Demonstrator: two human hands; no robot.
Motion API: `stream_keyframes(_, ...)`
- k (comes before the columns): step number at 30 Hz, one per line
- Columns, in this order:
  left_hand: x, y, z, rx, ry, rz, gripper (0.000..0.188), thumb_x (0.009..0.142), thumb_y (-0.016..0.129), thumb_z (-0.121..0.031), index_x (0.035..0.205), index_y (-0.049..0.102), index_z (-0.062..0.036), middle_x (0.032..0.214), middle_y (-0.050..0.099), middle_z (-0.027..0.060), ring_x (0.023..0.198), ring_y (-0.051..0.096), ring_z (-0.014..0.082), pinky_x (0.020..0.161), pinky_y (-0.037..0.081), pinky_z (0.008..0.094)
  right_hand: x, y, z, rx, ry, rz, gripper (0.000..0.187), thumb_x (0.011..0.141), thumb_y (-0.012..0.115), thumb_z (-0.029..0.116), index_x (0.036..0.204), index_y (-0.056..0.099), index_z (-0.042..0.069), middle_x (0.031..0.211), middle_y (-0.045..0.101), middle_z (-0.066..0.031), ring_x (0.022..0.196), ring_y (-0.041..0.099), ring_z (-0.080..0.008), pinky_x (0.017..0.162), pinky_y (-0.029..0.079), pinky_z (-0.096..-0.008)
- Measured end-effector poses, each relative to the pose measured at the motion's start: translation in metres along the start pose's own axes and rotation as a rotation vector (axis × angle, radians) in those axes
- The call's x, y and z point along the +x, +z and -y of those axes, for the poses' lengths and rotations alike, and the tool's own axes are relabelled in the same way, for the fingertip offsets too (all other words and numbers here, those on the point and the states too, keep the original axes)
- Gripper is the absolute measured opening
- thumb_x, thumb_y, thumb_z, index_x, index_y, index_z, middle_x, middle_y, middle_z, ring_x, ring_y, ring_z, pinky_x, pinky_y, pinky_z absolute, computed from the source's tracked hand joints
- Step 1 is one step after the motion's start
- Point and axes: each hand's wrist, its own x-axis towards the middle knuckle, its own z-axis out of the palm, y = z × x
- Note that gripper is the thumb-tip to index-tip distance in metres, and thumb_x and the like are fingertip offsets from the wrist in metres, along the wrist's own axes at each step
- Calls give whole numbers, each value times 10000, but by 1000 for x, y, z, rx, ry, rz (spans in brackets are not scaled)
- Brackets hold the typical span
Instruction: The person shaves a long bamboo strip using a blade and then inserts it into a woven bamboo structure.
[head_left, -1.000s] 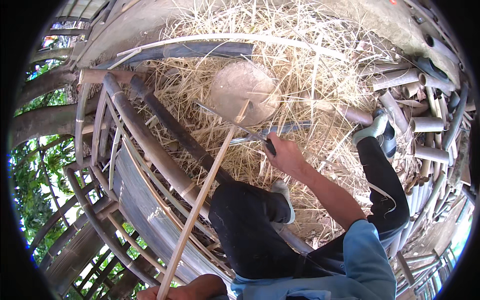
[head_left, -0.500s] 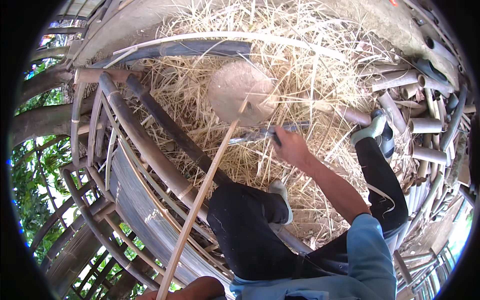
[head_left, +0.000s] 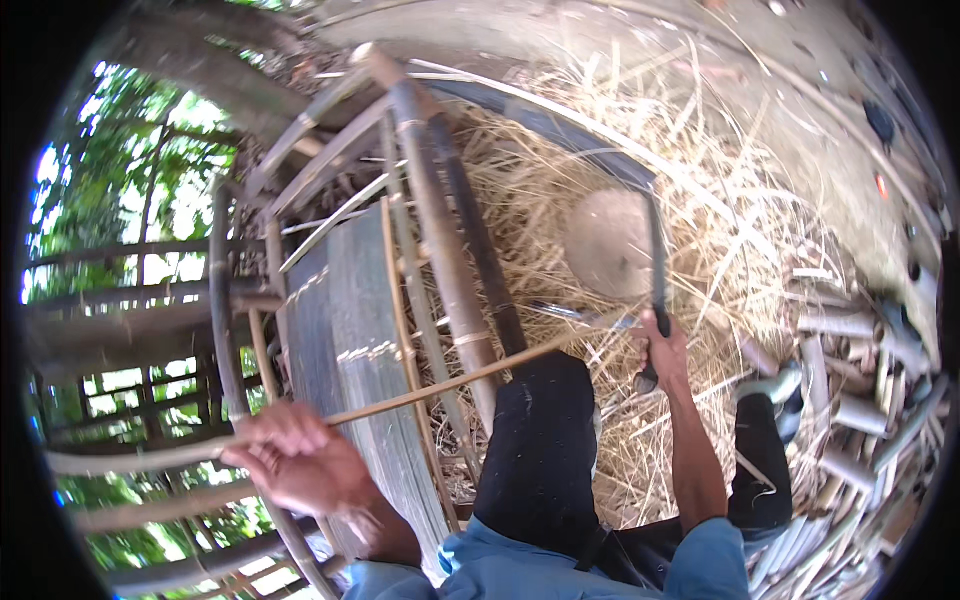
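Note:
My left hand (head_left: 305, 462) is raised at the lower left, its fingers curled round a long, thin bamboo strip (head_left: 440, 388). The strip runs on past it to the left rim and slants up rightward across my knee. Over the straw, my right hand (head_left: 664, 352) grips the handle of a long knife (head_left: 657, 250), its dark blade pointing away from me. The strip's far end comes close to this hand; whether it touches is too blurred to tell. Just left of the blade is a round wooden chopping block (head_left: 607, 245).
Straw-like shavings (head_left: 520, 190) surround the block. A bamboo frame (head_left: 430, 190) and a slatted panel (head_left: 365, 300) stand on my left. Cut bamboo pieces (head_left: 860, 415) pile up at the right. A second metal blade-like object (head_left: 570, 312) lies beyond my knee.
The view has turned. My left hand has come up into view with the strip, whose far end has left the block. The knife in my right hand now shows clearly, pointing away from me.

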Motion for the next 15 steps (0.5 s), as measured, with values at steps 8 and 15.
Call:
stream_keyframes(8, -93, -124, -15, 218, -465, -279, 381, 1045, 416, -326, 844, 611, -68, 701, 652, 124, 577, 618, 248, 616, 548, 430, -43, -20, 49, 480, -186, -288, 265, 858, 754, 5, 957, 519, 78, 682, 567, -23, 503, 535, -126, 446, 481, -283)
stream_keyframes(15, -83, -110, -82, 1375, -106, 681, 310, 892, 700, -278, 1055, 701, -14, 878, 689, 185, 798, 679, 298, 813, 538, 454, -89, -38, 86, 220, -437, -412, 284, 870, 753, 67, 1020, 512, 51, 695, 551, -31, 488, 514, -112, 421, 460, -273)
